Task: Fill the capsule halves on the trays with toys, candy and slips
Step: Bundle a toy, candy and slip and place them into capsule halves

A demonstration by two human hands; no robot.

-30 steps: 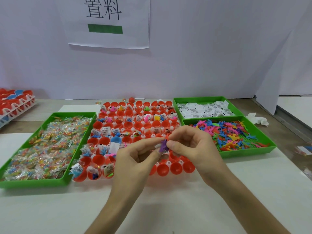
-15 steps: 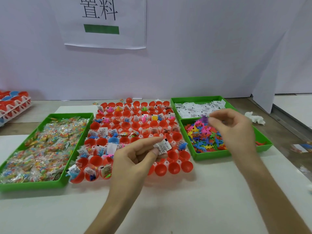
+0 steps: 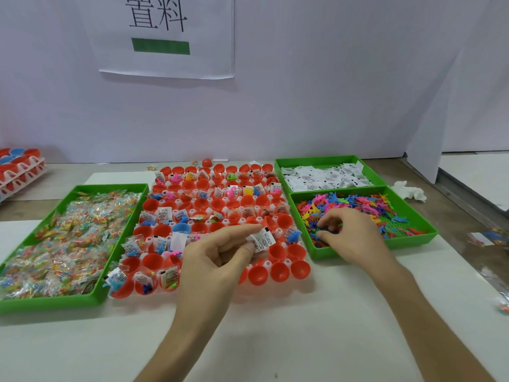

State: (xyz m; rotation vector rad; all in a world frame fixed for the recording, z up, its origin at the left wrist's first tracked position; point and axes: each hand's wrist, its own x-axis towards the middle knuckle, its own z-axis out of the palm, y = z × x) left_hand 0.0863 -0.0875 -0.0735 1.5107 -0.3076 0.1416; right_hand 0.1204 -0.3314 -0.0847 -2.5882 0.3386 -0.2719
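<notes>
head | left grip (image 3: 216,260): pinches slip (image 3: 261,239) between thumb and forefinger, above front halves (image 3: 279,270) on tabletop | right grip (image 3: 352,238): fingers curled down among toys (image 3: 366,205) in green bin (image 3: 407,241), cannot tell whether holding one

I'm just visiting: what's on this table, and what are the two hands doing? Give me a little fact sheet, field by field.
Left hand: pinches a printed white slip over the capsule halves
Right hand: fingertips down among the toys in the near right green tray; grip unclear
Capsule halves: mostly red; near-right ones empty
Left green tray: wrapped candy
Far right green tray: white slips
</notes>
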